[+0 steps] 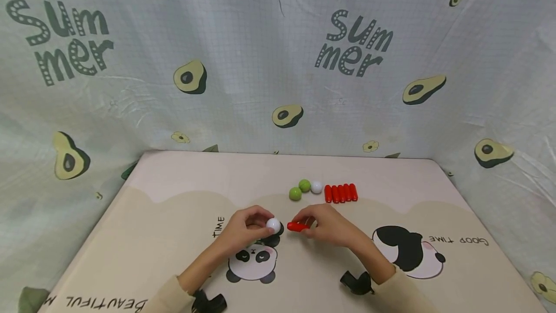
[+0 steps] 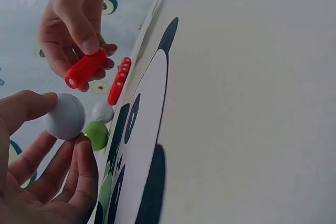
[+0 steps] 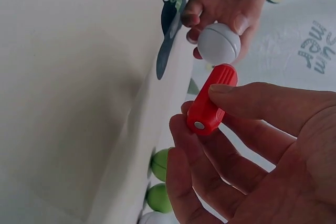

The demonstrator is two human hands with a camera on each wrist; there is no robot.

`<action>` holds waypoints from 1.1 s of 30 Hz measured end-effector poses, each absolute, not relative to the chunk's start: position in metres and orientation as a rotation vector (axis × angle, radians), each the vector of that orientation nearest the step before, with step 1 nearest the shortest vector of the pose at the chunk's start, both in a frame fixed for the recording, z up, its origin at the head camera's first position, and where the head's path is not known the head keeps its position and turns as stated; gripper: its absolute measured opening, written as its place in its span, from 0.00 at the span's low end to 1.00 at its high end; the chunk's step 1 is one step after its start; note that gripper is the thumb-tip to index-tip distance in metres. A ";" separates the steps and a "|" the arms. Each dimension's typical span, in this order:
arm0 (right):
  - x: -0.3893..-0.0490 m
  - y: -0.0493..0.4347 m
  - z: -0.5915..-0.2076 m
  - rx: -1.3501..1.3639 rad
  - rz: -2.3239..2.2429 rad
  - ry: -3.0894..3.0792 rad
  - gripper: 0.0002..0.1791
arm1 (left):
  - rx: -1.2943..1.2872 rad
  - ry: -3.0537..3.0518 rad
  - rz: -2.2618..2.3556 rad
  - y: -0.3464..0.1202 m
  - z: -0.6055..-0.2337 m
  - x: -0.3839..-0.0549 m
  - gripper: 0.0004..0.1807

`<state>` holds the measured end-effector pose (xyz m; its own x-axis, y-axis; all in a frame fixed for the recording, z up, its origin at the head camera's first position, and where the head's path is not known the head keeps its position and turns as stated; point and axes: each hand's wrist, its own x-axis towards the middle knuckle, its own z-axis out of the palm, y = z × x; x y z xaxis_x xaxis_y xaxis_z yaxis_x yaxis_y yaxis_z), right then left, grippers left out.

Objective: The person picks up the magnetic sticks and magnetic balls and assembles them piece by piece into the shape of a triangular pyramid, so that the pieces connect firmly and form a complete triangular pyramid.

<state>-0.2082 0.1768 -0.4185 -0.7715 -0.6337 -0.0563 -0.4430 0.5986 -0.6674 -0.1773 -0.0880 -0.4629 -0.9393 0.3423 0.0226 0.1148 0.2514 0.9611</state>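
Note:
Between the thumb and fingertips of my left hand [image 1: 243,230] is a smooth white ball [image 1: 273,225], seen close in the left wrist view. My right hand [image 1: 329,225] pinches a short red rod [image 1: 296,226], ridged along its side, with a silver disc set in its end [image 3: 199,125]. The rod points leftward at the ball, and a small gap parts the two in the head view. Both hands are held in front of the panda print [image 1: 253,262] on the tabletop.
Behind the hands, two green balls [image 1: 295,193] and another white ball [image 1: 316,187] sit together on the table [image 1: 173,173]. Several red rods [image 1: 341,193] lie side by side to their right. A printed curtain [image 1: 243,37] hangs at the back and sides.

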 end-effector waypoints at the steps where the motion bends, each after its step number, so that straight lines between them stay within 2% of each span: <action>1: -0.208 0.176 -0.419 -0.883 -0.948 2.536 0.15 | 0.433 2.316 1.768 -0.089 -0.464 -0.177 0.17; 20: -0.207 0.159 -0.422 -0.905 -0.934 2.491 0.15 | 0.460 2.286 1.773 -0.091 -0.467 -0.178 0.16; 29: -0.209 0.162 -0.422 -0.899 -0.941 2.496 0.14 | 0.527 2.277 1.770 -0.090 -0.469 -0.182 0.22; 33: -0.210 0.163 -0.423 -0.878 -0.949 2.499 0.14 | 0.547 2.287 1.746 -0.088 -0.469 -0.182 0.20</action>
